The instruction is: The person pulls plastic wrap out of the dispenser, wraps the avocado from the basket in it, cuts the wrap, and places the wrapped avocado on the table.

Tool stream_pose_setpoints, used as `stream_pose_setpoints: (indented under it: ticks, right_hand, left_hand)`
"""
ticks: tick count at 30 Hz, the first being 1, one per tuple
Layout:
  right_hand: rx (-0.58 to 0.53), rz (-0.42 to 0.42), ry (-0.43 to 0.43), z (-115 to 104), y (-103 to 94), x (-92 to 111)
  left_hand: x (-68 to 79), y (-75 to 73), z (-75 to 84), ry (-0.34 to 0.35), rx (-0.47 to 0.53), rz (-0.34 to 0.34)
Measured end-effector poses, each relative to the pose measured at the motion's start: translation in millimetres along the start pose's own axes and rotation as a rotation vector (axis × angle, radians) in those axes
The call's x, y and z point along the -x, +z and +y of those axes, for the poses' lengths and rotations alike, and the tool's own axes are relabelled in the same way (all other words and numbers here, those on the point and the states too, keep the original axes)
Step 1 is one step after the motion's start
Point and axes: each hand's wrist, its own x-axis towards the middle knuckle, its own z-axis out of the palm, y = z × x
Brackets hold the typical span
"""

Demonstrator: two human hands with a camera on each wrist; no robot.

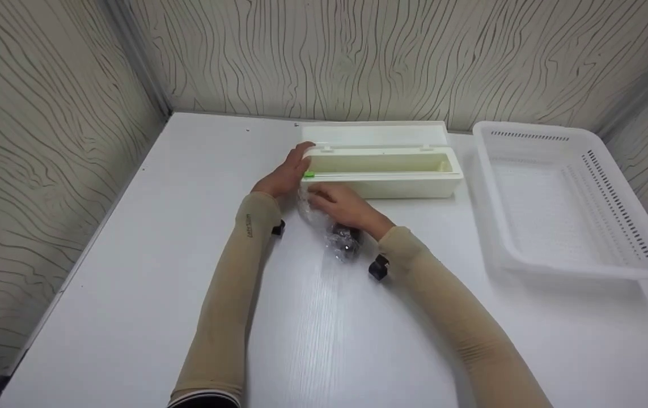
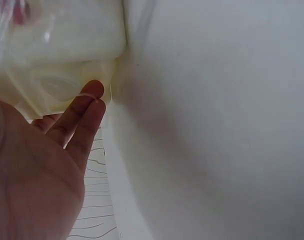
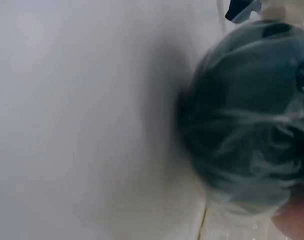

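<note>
"Two-handed, this stage, at the long white box [image 1: 409, 189]. How far along, at a guess?"

"Looks partway. Done: lid [image 1: 373, 134] swung back beyond the fingertips, clear film [image 1: 313, 220] gathered over a dark rounded thing [image 1: 350, 237]."

"Lying where, exactly?"

"Just on the near side of the right fingers, close below the right hand [image 1: 348, 208]. Fills much of the right wrist view, with film stretched and creased across it."

"And the hold?"

"On the right, curled fingers, seemingly pinching the film beside the box front. With the left hand [image 1: 285, 175], nearly straight fingers laid against the box's end, as if to steady it, not closed around anything visible."

"Cut free?"

"Can't tell. Reaches right up to the box's left end, between both sets of fingers, with a green piece [image 1: 309, 174] just beyond the right fingertips. Could be joined, could be only touching."

"Left to do, then?"

"Probably freeing the film, if joined, and smoothing the loose stretch around the dark lump. Perhaps lowering the lid too."

"And that white basket [image 1: 584, 270]?"

"Standing well to the right of the right fingers, untouched."
</note>
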Motion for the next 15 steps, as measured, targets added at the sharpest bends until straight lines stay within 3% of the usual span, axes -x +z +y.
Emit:
stream_pose_setpoints:
  ticks: [5,10,15]
  right_hand:
    - [-0.089,0.022,0.025,-8,5.7,-8]
    - [-0.081,0.109,0.014,-9,7.6,-14]
    - [-0.064,0.144,0.092,-8,9.7,-17]
  left_hand:
    - [-0.8,-1.0,-1.8,0.021,0.005,-0.004]
    - [-0.8,-1.7,-1.5,0.030,-0.011,-0.001]
    - [-0.3,-1.3,-0.3,0.021,-0.004,-0.006]
